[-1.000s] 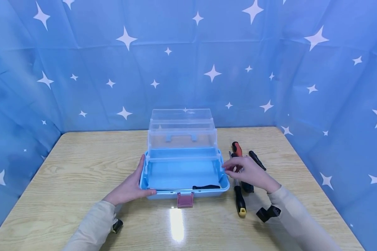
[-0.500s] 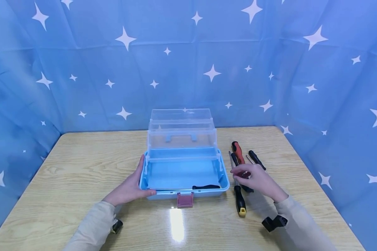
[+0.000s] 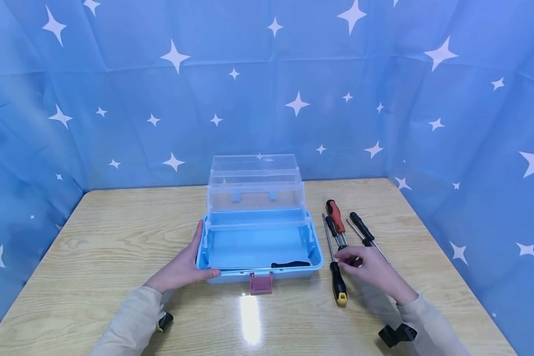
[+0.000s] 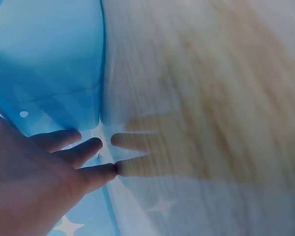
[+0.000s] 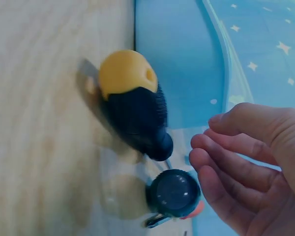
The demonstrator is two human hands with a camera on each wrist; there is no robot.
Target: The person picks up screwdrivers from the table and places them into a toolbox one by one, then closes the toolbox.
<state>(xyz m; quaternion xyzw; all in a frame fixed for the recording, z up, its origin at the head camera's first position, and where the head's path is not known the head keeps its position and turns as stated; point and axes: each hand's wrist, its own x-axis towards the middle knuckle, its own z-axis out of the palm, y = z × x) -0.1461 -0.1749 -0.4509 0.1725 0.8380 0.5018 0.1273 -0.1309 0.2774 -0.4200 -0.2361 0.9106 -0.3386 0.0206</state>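
Head view: how does the blue box (image 3: 227,279) look, and where does it sit?

It's a shallow tub on the wooden table (image 3: 129,222), with a clear stepped lid (image 3: 254,195) standing raised at the back and a dull pink latch (image 3: 261,285) hanging at the front. A black-handled tool (image 3: 290,264) lies inside along the front wall.

And the tools outside it?

They lie to the right of the box. The yellow-and-black screwdriver (image 3: 338,286) is nearest the box, its handle towards the person and its shaft pointing away. Behind it are a red-and-black handle (image 3: 334,216) and, farther right, slim black-handled tools (image 3: 361,226). The right wrist view also shows a dark handle (image 5: 172,192) end-on, round and glossy.

What are the hands doing?

The left hand (image 3: 182,267) rests at the box's left end, thumb over the front rim, fingers straight and spread. The right hand (image 3: 374,267) has its fingers loosely bent with nothing between them; the tips are just beside that dark handle, and I can't tell whether they touch it.

What has changed?

A second ago the right hand was up by the box's right wall, covering part of the tools. It has since drawn back towards the person and away from the box, uncovering the tools behind. The left hand and box stay as they were.
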